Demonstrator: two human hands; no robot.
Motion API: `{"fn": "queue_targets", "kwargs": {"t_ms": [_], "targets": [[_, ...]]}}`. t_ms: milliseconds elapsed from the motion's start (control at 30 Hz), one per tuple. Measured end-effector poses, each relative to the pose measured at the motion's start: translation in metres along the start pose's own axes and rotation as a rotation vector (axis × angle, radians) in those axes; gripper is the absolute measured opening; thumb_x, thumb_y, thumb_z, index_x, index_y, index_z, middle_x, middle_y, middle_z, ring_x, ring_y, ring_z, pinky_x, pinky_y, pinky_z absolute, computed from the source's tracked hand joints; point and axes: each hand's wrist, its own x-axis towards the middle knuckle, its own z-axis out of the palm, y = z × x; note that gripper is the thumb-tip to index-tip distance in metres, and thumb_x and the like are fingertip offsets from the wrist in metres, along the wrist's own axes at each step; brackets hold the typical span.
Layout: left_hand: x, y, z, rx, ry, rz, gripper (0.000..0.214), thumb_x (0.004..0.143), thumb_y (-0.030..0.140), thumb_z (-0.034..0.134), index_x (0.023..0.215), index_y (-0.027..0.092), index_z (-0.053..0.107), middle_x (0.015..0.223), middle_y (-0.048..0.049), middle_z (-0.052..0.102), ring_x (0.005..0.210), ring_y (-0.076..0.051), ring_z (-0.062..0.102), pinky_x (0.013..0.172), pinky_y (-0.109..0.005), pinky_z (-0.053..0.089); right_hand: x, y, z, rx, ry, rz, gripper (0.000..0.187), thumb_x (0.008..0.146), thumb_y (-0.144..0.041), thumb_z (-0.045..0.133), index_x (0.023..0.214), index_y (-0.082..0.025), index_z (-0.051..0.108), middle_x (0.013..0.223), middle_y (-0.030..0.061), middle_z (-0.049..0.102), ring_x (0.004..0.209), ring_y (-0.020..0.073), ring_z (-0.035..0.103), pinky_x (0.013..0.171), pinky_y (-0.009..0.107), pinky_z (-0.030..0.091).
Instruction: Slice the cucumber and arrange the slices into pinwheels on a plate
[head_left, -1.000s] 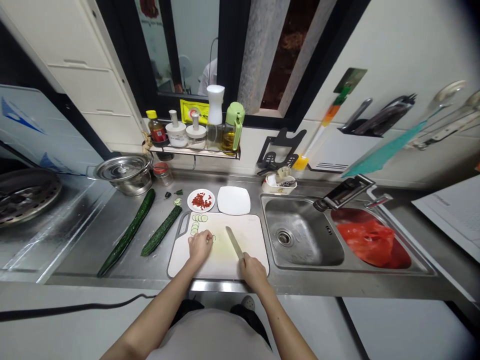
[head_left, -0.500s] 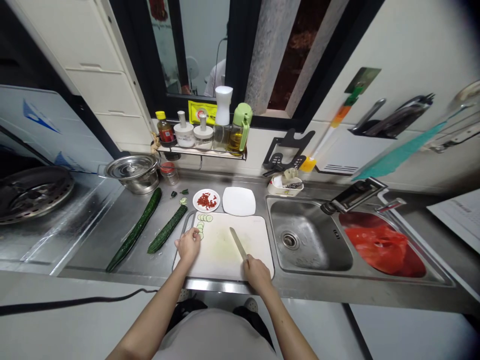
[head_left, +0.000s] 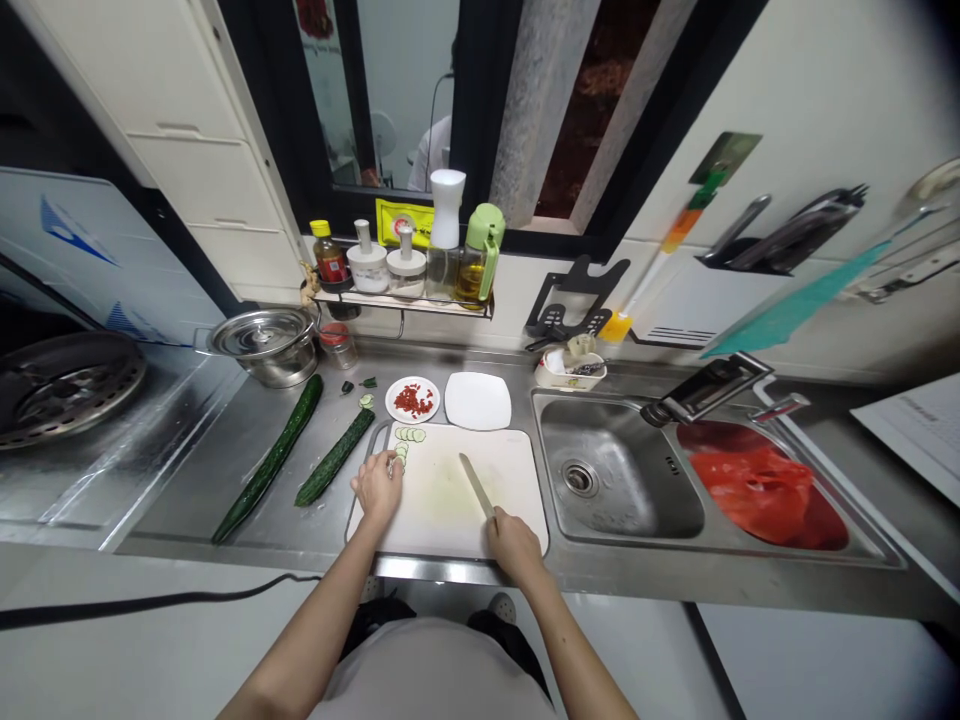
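My right hand [head_left: 514,543] is closed round the handle of a knife [head_left: 474,480], whose blade rests over the right half of the white cutting board [head_left: 435,520]. At the board's left edge my left hand [head_left: 379,488] is curled, its fingertips at the lower end of a line of cucumber slices [head_left: 401,452]; part of these is hidden behind the fingers. More overlapping slices lie in a short row at the board's upper left corner. Left of the board lie a cut cucumber [head_left: 334,460] and a longer whole cucumber [head_left: 270,462].
Behind the board stand a plate of chopped red pieces [head_left: 391,403] and a white square plate [head_left: 478,401]. A lidded steel pot [head_left: 271,350] is at back left. The sink [head_left: 622,480] lies right, with a red bag [head_left: 757,495] in its second basin. Seasoning bottles fill a shelf above.
My left hand has shifted slightly, its fingers now covering the lower cucumber slices, which sit closer to the rest. My right hand and the knife have stayed put.
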Motion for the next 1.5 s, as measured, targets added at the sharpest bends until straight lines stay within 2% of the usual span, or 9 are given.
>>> {"fn": "queue_targets", "kwargs": {"t_ms": [300, 600, 733, 867, 967, 1067, 1200, 1333, 1500], "targets": [[0.033, 0.036, 0.007, 0.082, -0.019, 0.086, 0.034, 0.088, 0.036, 0.045, 0.115, 0.028, 0.063, 0.114, -0.0111, 0.06, 0.108, -0.029, 0.049, 0.09, -0.043, 0.03, 0.002, -0.001, -0.002, 0.021, -0.03, 0.013, 0.033, 0.093, -0.024, 0.03, 0.109, -0.017, 0.058, 0.101, 0.0136, 0.068, 0.096, 0.0219, 0.064, 0.076, 0.03, 0.042], [0.046, 0.039, 0.019, 0.152, -0.024, 0.162, 0.032, 0.087, 0.032, 0.046, 0.112, 0.026, 0.064, 0.113, -0.0113, 0.06, 0.109, -0.03, 0.048, 0.089, -0.043, 0.028, 0.0, -0.001, 0.001, 0.051, 0.005, 0.032, 0.033, 0.092, -0.024, 0.03, 0.108, -0.017, 0.059, 0.099, 0.0134, 0.069, 0.094, 0.0214, 0.064, 0.075, 0.03, 0.043], [0.048, 0.041, 0.018, 0.115, -0.013, 0.16, 0.026, 0.085, 0.028, 0.048, 0.104, 0.026, 0.066, 0.11, -0.0093, 0.063, 0.107, -0.027, 0.05, 0.087, -0.04, 0.029, 0.001, 0.0, 0.002, 0.055, 0.0, 0.029, 0.034, 0.092, -0.024, 0.03, 0.109, -0.017, 0.058, 0.1, 0.0134, 0.069, 0.094, 0.0213, 0.064, 0.075, 0.03, 0.043], [0.051, 0.045, 0.012, 0.047, -0.058, 0.111, 0.023, 0.084, 0.024, 0.047, 0.096, 0.025, 0.067, 0.1, -0.0069, 0.069, 0.102, -0.026, 0.055, 0.087, -0.039, 0.03, 0.002, 0.0, 0.002, 0.056, -0.001, 0.035, 0.034, 0.092, -0.024, 0.03, 0.108, -0.017, 0.059, 0.1, 0.0138, 0.069, 0.094, 0.0214, 0.064, 0.075, 0.03, 0.043], [0.047, 0.045, 0.008, -0.064, -0.119, 0.053, 0.021, 0.082, 0.025, 0.05, 0.095, 0.026, 0.067, 0.093, -0.0026, 0.071, 0.095, -0.022, 0.06, 0.087, -0.037, 0.032, 0.003, 0.0, 0.002, 0.056, 0.005, 0.027, 0.033, 0.091, -0.023, 0.03, 0.107, -0.017, 0.059, 0.097, 0.0135, 0.069, 0.093, 0.0223, 0.065, 0.073, 0.03, 0.042], [0.037, 0.04, 0.007, -0.186, -0.239, 0.008, 0.019, 0.077, 0.03, 0.057, 0.094, 0.027, 0.067, 0.091, 0.0011, 0.072, 0.089, -0.019, 0.062, 0.086, -0.033, 0.034, 0.003, 0.0, 0.002, 0.061, 0.005, 0.025, 0.032, 0.091, -0.023, 0.031, 0.105, -0.016, 0.059, 0.097, 0.0135, 0.069, 0.092, 0.0225, 0.065, 0.072, 0.03, 0.042], [0.018, 0.031, 0.01, -0.216, -0.363, -0.016, 0.019, 0.075, 0.03, 0.06, 0.091, 0.027, 0.067, 0.088, 0.003, 0.073, 0.089, -0.017, 0.063, 0.085, -0.032, 0.035, 0.002, 0.0, 0.002, 0.058, -0.003, 0.029, 0.032, 0.091, -0.023, 0.031, 0.105, -0.016, 0.06, 0.098, 0.0144, 0.069, 0.092, 0.0232, 0.065, 0.072, 0.031, 0.041], [0.004, 0.03, 0.015, -0.131, -0.372, 0.046, 0.019, 0.077, 0.028, 0.057, 0.092, 0.027, 0.068, 0.088, 0.0022, 0.073, 0.089, -0.018, 0.063, 0.086, -0.033, 0.034, 0.001, -0.002, -0.002, 0.031, -0.014, 0.02, 0.033, 0.092, -0.022, 0.031, 0.107, -0.015, 0.059, 0.099, 0.0152, 0.068, 0.093, 0.0238, 0.065, 0.073, 0.031, 0.042], [-0.004, 0.029, 0.017, 0.034, -0.27, 0.198, 0.024, 0.082, 0.024, 0.049, 0.092, 0.027, 0.071, 0.095, -0.0034, 0.072, 0.099, -0.023, 0.058, 0.087, -0.039, 0.03, -0.006, -0.005, -0.006, -0.018, -0.017, -0.018, 0.033, 0.093, -0.023, 0.031, 0.108, -0.015, 0.059, 0.099, 0.0153, 0.068, 0.094, 0.0248, 0.065, 0.075, 0.032, 0.042]]}}
